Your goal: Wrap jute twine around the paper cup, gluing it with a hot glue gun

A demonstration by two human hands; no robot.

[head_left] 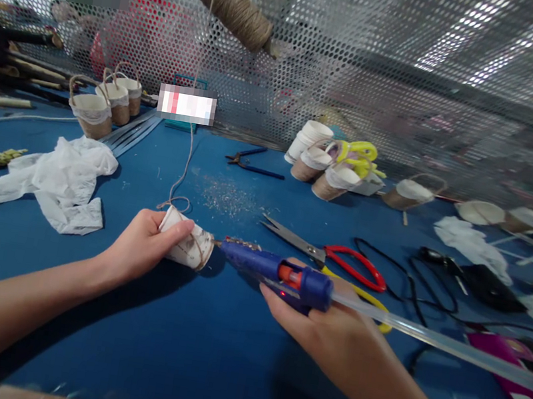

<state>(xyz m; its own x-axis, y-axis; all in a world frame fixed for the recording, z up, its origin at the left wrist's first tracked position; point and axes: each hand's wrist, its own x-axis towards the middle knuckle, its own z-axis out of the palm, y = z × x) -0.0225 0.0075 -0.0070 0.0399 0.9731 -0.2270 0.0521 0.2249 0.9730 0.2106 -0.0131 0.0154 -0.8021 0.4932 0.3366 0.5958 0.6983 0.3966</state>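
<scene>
My left hand (142, 248) is wrapped round a small white paper cup (187, 244) lying on its side on the blue table (202, 351). A strand of twine (188, 146) runs from the cup up to a twine spool (236, 9) hanging above. My right hand (326, 334) grips a blue glue gun (275, 272) with a clear glue stick (436, 341) out the back. The gun's nozzle touches the cup's bottom edge.
Red-handled scissors (328, 256) lie just beyond the gun. A crumpled white plastic sheet (54, 183) lies at left. Twine-wrapped cup baskets (92, 114) stand back left, with more cups (325, 168) at centre back. Pliers (252, 163), black cables (438, 267) and a perforated metal screen (416, 82) are behind.
</scene>
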